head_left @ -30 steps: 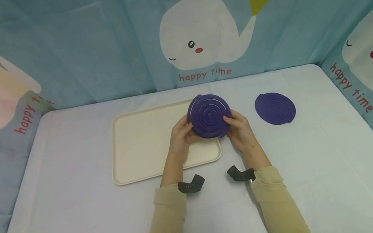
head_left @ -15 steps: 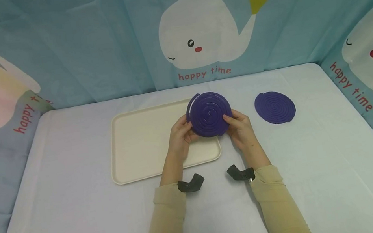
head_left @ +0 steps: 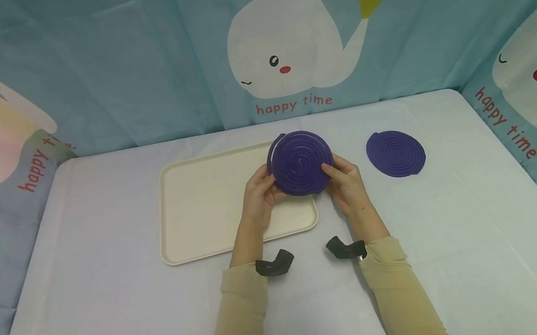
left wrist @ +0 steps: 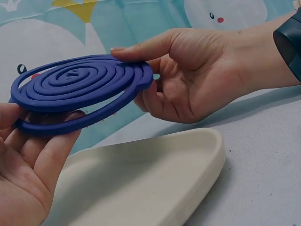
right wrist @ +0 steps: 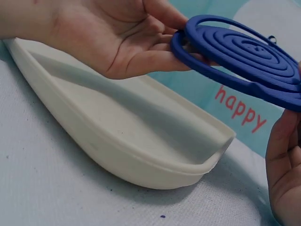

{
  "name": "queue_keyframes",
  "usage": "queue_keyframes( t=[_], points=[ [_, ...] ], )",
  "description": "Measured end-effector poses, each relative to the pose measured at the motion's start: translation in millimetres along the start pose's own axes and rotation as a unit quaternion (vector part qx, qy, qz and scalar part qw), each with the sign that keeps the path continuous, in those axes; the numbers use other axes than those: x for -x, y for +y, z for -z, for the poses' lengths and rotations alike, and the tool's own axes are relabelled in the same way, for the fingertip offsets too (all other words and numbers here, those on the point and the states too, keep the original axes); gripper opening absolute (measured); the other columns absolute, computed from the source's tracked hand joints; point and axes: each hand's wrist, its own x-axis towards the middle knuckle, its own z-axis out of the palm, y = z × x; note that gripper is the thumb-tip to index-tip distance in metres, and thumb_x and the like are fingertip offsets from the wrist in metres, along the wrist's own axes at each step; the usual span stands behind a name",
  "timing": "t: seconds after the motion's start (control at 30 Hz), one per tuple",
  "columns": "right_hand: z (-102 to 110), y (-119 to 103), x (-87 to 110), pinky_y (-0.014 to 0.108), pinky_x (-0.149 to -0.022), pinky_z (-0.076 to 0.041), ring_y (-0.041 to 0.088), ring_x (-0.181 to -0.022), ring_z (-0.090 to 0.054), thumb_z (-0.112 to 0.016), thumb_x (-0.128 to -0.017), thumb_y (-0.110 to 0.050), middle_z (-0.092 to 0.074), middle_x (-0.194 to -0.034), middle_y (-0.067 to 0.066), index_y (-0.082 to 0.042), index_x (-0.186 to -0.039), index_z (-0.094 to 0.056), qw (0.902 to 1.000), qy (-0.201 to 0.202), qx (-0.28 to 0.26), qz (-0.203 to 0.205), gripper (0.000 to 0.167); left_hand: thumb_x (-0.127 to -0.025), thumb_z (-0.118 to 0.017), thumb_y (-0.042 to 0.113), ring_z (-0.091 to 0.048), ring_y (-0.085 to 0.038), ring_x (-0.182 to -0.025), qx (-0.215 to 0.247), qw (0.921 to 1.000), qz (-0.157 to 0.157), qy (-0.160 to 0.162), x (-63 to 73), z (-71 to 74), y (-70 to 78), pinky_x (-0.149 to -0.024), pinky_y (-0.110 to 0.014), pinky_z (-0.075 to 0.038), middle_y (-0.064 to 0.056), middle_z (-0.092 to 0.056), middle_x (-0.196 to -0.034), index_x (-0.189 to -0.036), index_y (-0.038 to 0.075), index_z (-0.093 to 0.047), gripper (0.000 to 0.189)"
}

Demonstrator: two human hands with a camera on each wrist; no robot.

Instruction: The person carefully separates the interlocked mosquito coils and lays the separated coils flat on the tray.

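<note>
In the head view, both hands hold up a purple-blue spiral coil (head_left: pixel 301 163), shaped like a mosquito coil, above the right end of a cream tray (head_left: pixel 207 205). My left hand (head_left: pixel 258 194) grips its left edge, my right hand (head_left: pixel 347 185) its right edge with the thumb on top. On the left side, an outer turn stands apart from the other rings, leaving a gap. In the left wrist view, the coil (left wrist: pixel 73 87) is tilted and that loose turn hangs lower. Fingers beneath the coil are partly hidden. The right wrist view shows the coil (right wrist: pixel 235 52) clear of the tray.
A second purple spiral coil (head_left: pixel 395 153) lies flat on the white tabletop (head_left: pixel 463 231), right of the hands. Behind the table's far edge hangs a blue curtain (head_left: pixel 141 65) printed with whales. Each wrist carries a black camera mount (head_left: pixel 275 264).
Between the earliest frame and now, the gap at the coil's left outer turn has widened slightly. Both hands keep their grip in nearly the same place; the head view shifts slightly.
</note>
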Motion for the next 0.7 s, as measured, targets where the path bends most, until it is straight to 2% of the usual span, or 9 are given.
queue_keyframes(
  t=[0.17,0.3,0.53,0.7],
  points=[
    [1.7,0.6,0.1,0.023,-0.076,-0.051,0.012,-0.081,-0.061,-0.044,-0.088,0.009,-0.066,-0.092,0.001,-0.012,-0.096,-0.07,0.9988,-0.022,0.019,-0.04,0.034,-0.096,-0.037,0.001,-0.065,-0.011,-0.072,-0.01,0.9999,0.0,0.0,0.3,0.0,0.6,-0.064,-0.023,-0.056,0.0,-0.067,-0.087,-0.115,-0.003,-0.054,0.025],
    [2.8,1.9,1.1,0.025,-0.081,-0.049,0.011,-0.086,-0.061,-0.044,-0.086,0.004,-0.066,-0.095,-0.001,-0.013,-0.1,-0.067,0.995,-0.047,0.045,-0.076,0.032,-0.096,-0.037,0.002,-0.065,-0.011,-0.07,-0.006,1.0,0.003,-0.007,0.8,0.1,0.9,-0.063,-0.024,-0.056,-0.001,-0.066,-0.087,-0.113,0.0,-0.056,0.026],
    [3.7,4.1,1.2,0.025,-0.081,-0.048,0.011,-0.084,-0.061,-0.045,-0.084,0.004,-0.066,-0.09,-0.002,-0.013,-0.096,-0.066,0.9912,-0.068,0.067,-0.091,0.03,-0.095,-0.036,0.002,-0.063,-0.011,-0.066,0.005,0.9998,0.01,-0.016,0.1,0.3,0.4,-0.058,-0.023,-0.056,-0.001,-0.064,-0.083,-0.101,0.01,-0.062,0.029],
    [2.8,4.0,1.5,0.024,-0.079,-0.05,0.01,-0.083,-0.062,-0.046,-0.085,0.006,-0.066,-0.092,-0.002,-0.013,-0.1,-0.064,0.9899,-0.07,0.071,-0.101,0.03,-0.095,-0.035,0.002,-0.062,-0.011,-0.064,0.001,0.9999,0.008,-0.014,-0.8,-0.4,0.3,-0.056,-0.022,-0.055,-0.001,-0.064,-0.082,-0.098,0.011,-0.063,0.029]
  ],
)
